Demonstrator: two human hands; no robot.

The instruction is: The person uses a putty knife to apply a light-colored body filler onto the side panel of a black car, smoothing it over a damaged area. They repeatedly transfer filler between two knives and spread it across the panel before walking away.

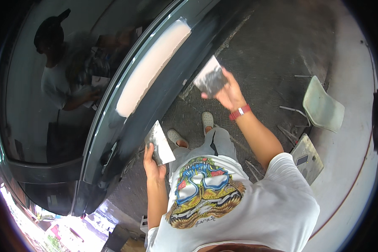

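A long strip of pale pinkish body filler lies along the panel edge of a dark car, below the window. My left hand grips a flat rectangular plate, white with grey smears, close to the car's side. In my right hand is another flat plate, partly white and partly dark grey, tilted and slightly blurred. It is held away from the car, to the right of the filler strip. Both plates look like filler spreaders or mixing boards; the exact kind is unclear. Neither plate touches the filler.
On the right stands a pale chair with metal legs, beside a white wall. A worn flat board leans nearby. Dark textured floor runs between car and wall. The dark window reflects a person in a cap.
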